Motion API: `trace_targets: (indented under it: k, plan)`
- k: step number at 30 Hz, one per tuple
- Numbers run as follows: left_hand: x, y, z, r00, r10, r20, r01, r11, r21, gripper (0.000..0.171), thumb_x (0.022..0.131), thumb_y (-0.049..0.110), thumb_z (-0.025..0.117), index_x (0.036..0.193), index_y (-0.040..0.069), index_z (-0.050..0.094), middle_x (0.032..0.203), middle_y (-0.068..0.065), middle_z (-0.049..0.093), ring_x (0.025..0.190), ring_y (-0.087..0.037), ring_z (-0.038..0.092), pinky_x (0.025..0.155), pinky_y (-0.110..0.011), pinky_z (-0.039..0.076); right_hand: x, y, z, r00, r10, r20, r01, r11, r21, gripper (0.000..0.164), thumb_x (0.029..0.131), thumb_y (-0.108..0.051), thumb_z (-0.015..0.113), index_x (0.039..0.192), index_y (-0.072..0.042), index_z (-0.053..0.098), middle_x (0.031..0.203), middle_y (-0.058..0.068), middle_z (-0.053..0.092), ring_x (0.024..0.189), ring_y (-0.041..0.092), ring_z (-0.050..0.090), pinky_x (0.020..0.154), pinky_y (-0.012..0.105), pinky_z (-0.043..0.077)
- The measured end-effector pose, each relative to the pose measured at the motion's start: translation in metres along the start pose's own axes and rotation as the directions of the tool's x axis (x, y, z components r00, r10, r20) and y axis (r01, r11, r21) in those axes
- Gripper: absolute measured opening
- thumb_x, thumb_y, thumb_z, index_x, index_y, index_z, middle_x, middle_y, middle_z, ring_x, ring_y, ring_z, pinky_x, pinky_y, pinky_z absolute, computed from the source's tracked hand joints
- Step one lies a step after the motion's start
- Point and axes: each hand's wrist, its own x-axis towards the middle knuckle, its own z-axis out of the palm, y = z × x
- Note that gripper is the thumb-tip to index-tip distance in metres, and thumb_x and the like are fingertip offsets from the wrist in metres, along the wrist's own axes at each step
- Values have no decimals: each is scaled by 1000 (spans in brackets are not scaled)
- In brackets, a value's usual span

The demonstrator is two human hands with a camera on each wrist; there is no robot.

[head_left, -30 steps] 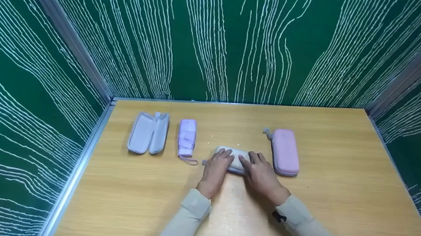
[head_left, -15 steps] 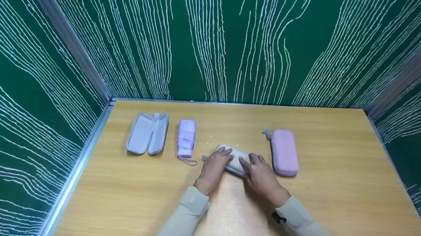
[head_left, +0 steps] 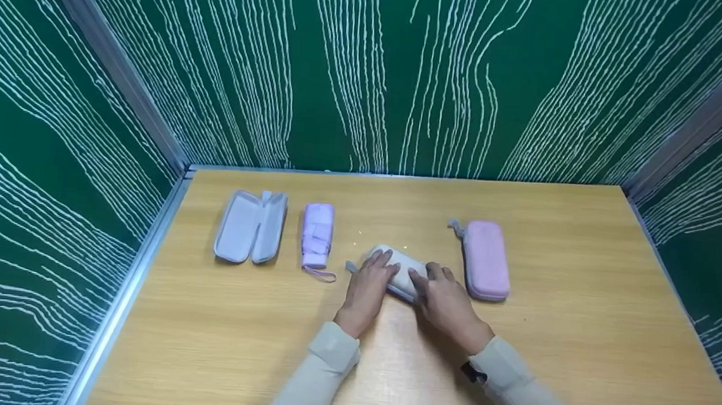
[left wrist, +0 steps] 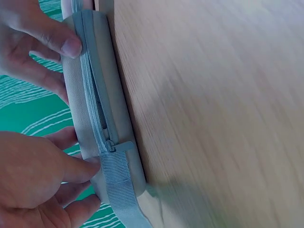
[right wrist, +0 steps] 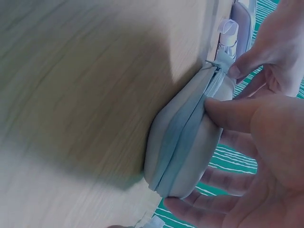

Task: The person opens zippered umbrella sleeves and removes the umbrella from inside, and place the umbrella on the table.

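A cream zip case (head_left: 402, 267) with a grey zip band lies slantwise on the table between both hands. My left hand (head_left: 365, 295) holds its left end, thumb on the near side and fingers over the top. My right hand (head_left: 452, 305) grips the other end, its thumb against the case by the zip band, as the right wrist view shows. In the left wrist view the zip slider (left wrist: 110, 146) sits near the fabric tab (left wrist: 121, 183), and a narrow gap runs along the zip beside it. The inside of the case is hidden.
An opened grey case (head_left: 238, 227) and a folded purple umbrella (head_left: 317, 234) with a wrist strap lie to the left on the wooden table (head_left: 230, 339). A pink zip case (head_left: 487, 260) lies right of my hands. Green panels stand around the table.
The cream case has turned slightly, its right end now nearer me and its left end farther away. Both hands have stayed on it.
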Motion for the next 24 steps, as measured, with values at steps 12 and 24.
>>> trace_targets:
  k: [12,24]
  plan:
    - [-1,-2,1,1000,3,3,-2,995,-98,37,98,6,58,128,15,77,149,-7,63,142,-29,55,113,-38,50,2,-6,-2,999,37,4,-37,999,-34,41,89,-10,82,128,-3,75,116,34,62,89,48,64,64,57,60]
    - [-1,-6,1,1000,-7,4,7,980,-198,37,99,7,55,129,12,77,150,-8,63,144,-30,53,116,-39,47,1,-6,-2,1000,28,-10,-29,998,-61,46,83,-14,87,126,-3,76,110,31,64,83,46,64,63,56,59]
